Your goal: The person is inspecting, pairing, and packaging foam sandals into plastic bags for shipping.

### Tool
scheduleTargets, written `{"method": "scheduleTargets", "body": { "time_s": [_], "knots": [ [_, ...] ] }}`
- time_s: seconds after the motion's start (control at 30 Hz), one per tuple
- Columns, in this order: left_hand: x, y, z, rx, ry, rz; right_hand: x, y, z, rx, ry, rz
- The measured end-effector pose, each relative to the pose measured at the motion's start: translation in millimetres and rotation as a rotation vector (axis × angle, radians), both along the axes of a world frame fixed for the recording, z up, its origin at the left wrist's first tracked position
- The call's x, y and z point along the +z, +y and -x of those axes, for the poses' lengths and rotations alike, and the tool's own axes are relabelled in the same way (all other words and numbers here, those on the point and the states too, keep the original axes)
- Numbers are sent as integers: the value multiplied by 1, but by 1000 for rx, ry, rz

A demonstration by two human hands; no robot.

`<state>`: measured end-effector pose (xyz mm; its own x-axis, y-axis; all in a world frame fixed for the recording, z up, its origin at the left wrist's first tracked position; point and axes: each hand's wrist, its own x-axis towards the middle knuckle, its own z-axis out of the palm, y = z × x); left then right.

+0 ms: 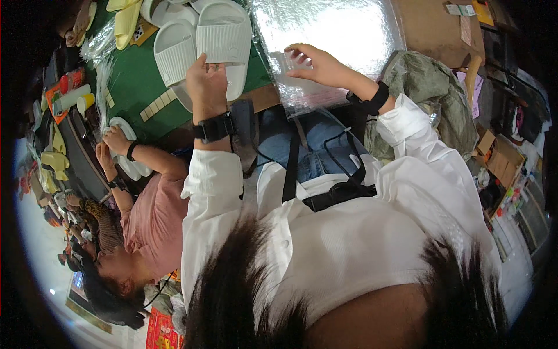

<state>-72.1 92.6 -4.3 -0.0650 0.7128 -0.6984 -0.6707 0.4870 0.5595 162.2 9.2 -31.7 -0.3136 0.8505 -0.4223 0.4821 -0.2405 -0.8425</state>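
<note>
My left hand (207,84) is at a white slide sandal (224,32) with a ribbed strap. The fingertips go in at the strap's lower edge and the thumb lies on top, so it grips the strap. A second white slide sandal (174,55) lies just left of it. On the right, my right hand (317,65) hovers over a shiny clear plastic bag sheet (343,29), fingers curved and apart from the thumb, holding nothing. Whether its fingertips touch the plastic is hard to see.
The sandals lie on a green tabletop (131,81) with yellow sandals (126,26) at its far left. To the left, a co-worker in a pink shirt (152,224) handles white sandals (135,166). Cardboard (433,32) and a grey-green sack (421,81) are right.
</note>
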Motion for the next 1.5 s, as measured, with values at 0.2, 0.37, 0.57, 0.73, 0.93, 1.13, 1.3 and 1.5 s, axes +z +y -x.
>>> {"method": "scheduleTargets", "body": {
  "time_s": [0.2,0.37,0.57,0.73,0.93,1.13,1.3,1.5],
  "knots": [
    [59,-33,-43,-42,1,4,14,3,18,-101,297,-190],
    [81,-51,-87,7,-327,-91,4,3,3,-587,377,-444],
    [36,-59,-100,-204,-369,44,16,-8,-66,-835,305,-382],
    [32,-66,-134,-530,-218,9,31,-29,-103,-857,75,-280],
    [-30,-87,-105,-1522,1057,-863,-18,-41,-103,-742,-527,-301],
    [-36,-108,-69,-1422,1233,-1500,-43,-43,-67,-387,-480,-526],
    [-62,-127,-44,-1411,1266,-1309,-51,-18,-51,-314,-514,-552],
    [-66,-127,-49,-1408,1342,-1312,-56,-2,-44,-372,-676,-478]
  ]
}}
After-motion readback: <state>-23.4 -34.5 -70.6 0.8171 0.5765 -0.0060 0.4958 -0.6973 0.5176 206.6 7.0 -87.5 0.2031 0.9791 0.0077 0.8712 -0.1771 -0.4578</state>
